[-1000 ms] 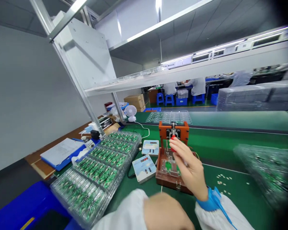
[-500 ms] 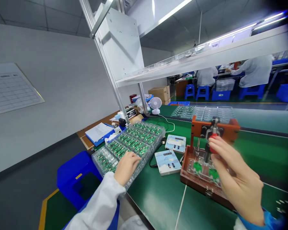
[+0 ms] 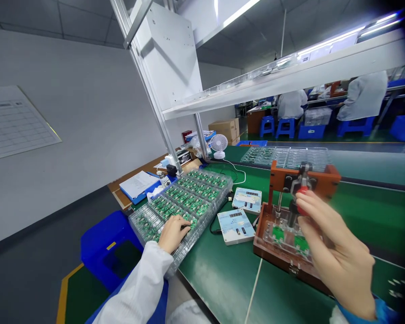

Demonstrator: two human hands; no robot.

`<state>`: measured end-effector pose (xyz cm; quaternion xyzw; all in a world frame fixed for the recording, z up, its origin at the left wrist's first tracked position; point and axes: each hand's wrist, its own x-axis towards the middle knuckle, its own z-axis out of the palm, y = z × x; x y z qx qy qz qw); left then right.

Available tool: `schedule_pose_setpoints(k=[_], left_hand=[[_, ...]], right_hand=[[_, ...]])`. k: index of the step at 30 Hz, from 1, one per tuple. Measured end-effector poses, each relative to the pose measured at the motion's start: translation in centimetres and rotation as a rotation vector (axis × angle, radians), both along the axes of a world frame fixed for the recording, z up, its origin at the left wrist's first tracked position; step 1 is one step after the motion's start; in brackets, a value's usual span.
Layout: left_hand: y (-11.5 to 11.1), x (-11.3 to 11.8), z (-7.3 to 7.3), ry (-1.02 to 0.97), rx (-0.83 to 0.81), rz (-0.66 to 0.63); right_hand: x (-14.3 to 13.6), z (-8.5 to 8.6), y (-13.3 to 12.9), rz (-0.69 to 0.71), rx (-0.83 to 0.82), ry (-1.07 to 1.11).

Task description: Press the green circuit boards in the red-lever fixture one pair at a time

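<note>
Fingers of the left hand (image 3: 171, 234) curl onto green boards (image 3: 200, 208) in one near-left tray (image 3: 202, 231); whether they pinch any, I can't tell. Right of the tray sit two control boxes (image 3: 236, 226), with one fan (image 3: 219, 143) farther off. At right, the right hand (image 3: 346, 261) has its fingers closed round one red handle (image 3: 302, 194), between thumb and fingertips, above two green pieces (image 3: 278, 232) in one fixture (image 3: 273, 253).
</note>
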<state>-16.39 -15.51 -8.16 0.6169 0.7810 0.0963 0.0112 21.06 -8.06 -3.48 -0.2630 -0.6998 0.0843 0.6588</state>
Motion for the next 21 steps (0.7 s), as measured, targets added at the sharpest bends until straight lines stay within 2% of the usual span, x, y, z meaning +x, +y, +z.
schedule_pose_setpoints(k=[6, 14, 17, 21], left_hand=[[0.3, 0.4, -0.4, -0.028, 0.026, 0.026], [0.2, 0.8, -0.6, -0.224, 0.152, 0.111], [0.1, 0.5, -0.2, -0.288, 0.159, 0.113], [0.7, -1.7, 1.0, -0.313, 0.186, 0.197]], right_hand=[[0.0, 0.0, 0.1, -0.017, 0.017, -0.004], [0.1, 0.1, 0.0, -0.029, 0.026, -0.008], [0.0, 0.1, 0.0, -0.028, 0.017, -0.005], [0.0, 0.1, -0.1, -0.016, 0.006, -0.007]])
